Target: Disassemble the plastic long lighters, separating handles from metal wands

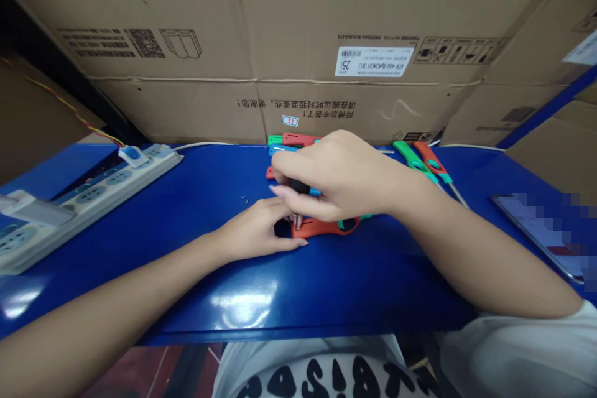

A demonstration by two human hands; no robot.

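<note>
1. Cardboard box [298,18], at back; "AUX" and Chinese characters printed upside down.
2. Blue table [158,242], glossy.
3. Right hand [333,174], fingers wrapped around a black-and-blue screwdriver [299,186].
4. Left hand [259,230], thumb and fingers closed on the end of an orange lighter [323,227] lying on the table.
5. White label [375,61], on box, inverted; "25" legible.
6. Metal pieces [242,198], two, tiny, beyond the left hand.

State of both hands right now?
Left hand: closed on the end of the orange utility lighter.
Right hand: closed, holding a black-and-blue screwdriver.
</note>
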